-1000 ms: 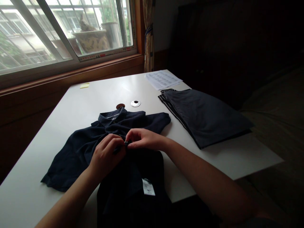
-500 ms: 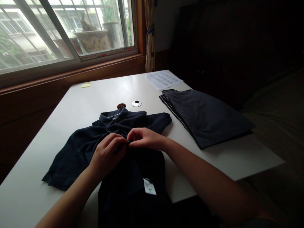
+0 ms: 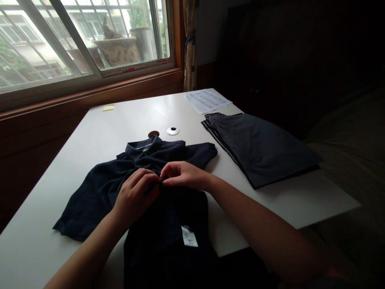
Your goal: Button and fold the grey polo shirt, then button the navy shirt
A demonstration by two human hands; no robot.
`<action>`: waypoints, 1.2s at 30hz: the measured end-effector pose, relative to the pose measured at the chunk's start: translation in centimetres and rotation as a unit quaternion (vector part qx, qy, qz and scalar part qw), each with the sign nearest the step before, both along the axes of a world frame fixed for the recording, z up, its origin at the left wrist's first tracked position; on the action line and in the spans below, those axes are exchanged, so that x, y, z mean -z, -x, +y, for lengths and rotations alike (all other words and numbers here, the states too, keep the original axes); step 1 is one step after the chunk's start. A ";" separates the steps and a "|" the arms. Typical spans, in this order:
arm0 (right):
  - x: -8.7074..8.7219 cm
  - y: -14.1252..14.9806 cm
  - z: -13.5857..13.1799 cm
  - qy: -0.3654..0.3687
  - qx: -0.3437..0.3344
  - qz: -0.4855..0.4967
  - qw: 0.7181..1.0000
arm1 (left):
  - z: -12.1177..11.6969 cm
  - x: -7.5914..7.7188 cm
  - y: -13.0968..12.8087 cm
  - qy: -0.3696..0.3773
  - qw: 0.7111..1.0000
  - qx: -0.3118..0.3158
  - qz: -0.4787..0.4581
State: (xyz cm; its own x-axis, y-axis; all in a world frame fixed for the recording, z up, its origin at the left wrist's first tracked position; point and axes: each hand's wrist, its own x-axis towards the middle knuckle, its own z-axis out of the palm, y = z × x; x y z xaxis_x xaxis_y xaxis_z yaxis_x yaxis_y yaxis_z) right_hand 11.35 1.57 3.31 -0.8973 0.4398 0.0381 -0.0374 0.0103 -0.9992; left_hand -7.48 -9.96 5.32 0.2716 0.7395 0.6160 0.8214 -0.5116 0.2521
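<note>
A dark navy collared shirt (image 3: 99, 196) lies front up on the white table (image 3: 72, 148), its collar pointing away from me and its lower part hanging over the near edge. My left hand (image 3: 138, 190) pinches the front placket from the left. From the right, my right hand (image 3: 182, 175) pinches the same strip of cloth, thumb and forefinger meeting the left fingertips. What sits right between the fingertips is too small and dark to make out. A white care label (image 3: 189, 236) shows on the cloth below my hands.
Folded dark grey garments with a striped edge (image 3: 264, 150) lie on the right. Beyond the collar are a metal grommet ring (image 3: 172, 131) and a brown round hole (image 3: 153, 134). Printed papers (image 3: 207, 101) and a yellow sticky note (image 3: 108, 107) lie at the far side, below the window (image 3: 120, 40).
Both hands stay at the placket with only tiny finger movements; the right fingertips shift slightly left and up. The shirt and other things keep their places.
</note>
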 end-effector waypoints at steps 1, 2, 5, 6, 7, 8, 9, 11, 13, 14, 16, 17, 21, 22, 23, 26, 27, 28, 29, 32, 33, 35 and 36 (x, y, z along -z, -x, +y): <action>0.0 0.0 0.0 0.002 -0.001 0.001 1.000 | 0.0 0.1 0.0 -0.002 1.000 0.000 0.001; 0.0 0.0 0.0 0.006 -0.002 0.002 1.000 | 0.0 0.1 0.1 -0.001 1.000 -0.001 0.003; -0.1 0.0 -0.1 0.019 -0.002 0.003 1.000 | 0.0 0.4 0.3 0.005 1.000 -0.003 0.006; -0.2 0.0 -0.1 0.022 -0.001 0.004 1.000 | 0.1 0.4 0.3 0.007 1.000 -0.003 0.005; -0.2 0.1 -0.1 0.024 0.001 0.005 1.000 | 0.1 0.4 0.4 0.008 1.000 -0.003 0.003; -0.3 0.1 -0.2 0.026 0.002 0.005 1.000 | 0.1 0.4 0.4 0.009 1.000 -0.001 0.001; -0.3 0.1 -0.2 0.027 0.002 0.006 1.000 | 0.1 0.4 0.4 0.009 1.000 0.001 0.000; -0.3 0.0 -0.2 0.027 0.003 0.006 1.000 | 0.1 0.4 0.4 0.007 1.000 0.010 -0.003; -0.3 0.0 -0.1 0.021 0.004 0.008 1.000 | 0.1 0.4 0.5 0.003 1.000 0.019 -0.003; -0.3 0.0 -0.1 0.018 0.005 0.007 1.000 | 0.0 0.3 0.5 0.000 1.000 0.023 -0.003; -0.2 0.0 -0.1 0.013 0.009 0.006 1.000 | 0.0 0.3 0.5 -0.003 1.000 0.027 -0.005; -0.1 0.0 -0.1 0.014 0.009 0.006 1.000 | 0.1 0.3 0.5 -0.003 1.000 0.026 -0.006; -0.2 0.0 -0.1 0.012 0.006 0.007 1.000 | 0.1 0.0 0.5 0.001 1.000 0.020 -0.003; -0.2 0.0 -0.1 0.011 0.004 0.007 1.000 | 0.1 0.0 0.4 0.002 1.000 0.021 0.001; -0.3 0.0 -0.1 0.011 0.002 0.007 1.000 | 0.1 -0.1 0.5 0.002 1.000 0.023 0.005; -0.4 0.0 -0.2 0.018 -0.001 0.008 1.000 | 0.0 0.0 0.5 -0.001 1.000 0.024 0.005; -0.5 0.0 -0.2 0.021 -0.001 0.008 1.000 | 0.0 0.1 0.5 -0.001 1.000 0.022 0.002; -0.5 0.0 -0.2 0.023 -0.001 0.008 1.000 | -0.1 0.2 0.6 -0.002 1.000 0.019 -0.002; -0.6 -0.1 -0.2 0.023 0.000 0.008 1.000 | -0.1 0.3 0.6 -0.002 1.000 0.016 -0.005; -0.6 -0.1 -0.3 0.017 0.002 0.011 1.000 | -0.2 0.5 0.7 -0.006 1.000 0.016 -0.011; -0.6 -0.1 -0.3 0.013 0.003 0.012 1.000 | -0.2 0.6 0.8 -0.008 1.000 0.017 -0.012; -0.5 -0.1 -0.2 0.006 0.003 0.011 1.000 | -0.2 0.6 0.8 -0.009 1.000 0.020 -0.011; -0.4 -0.1 -0.2 0.005 0.003 0.011 1.000 | -0.2 0.7 0.9 -0.008 1.000 0.020 -0.011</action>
State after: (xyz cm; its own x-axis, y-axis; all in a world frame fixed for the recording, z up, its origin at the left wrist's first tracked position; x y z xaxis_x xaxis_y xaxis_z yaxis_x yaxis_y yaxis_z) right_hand 11.44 1.34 3.75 -0.8935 0.4460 0.0535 -0.0591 0.0014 -0.9983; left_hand -8.35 -10.16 4.64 0.2873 0.7177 0.6343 0.7940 -0.5489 0.2615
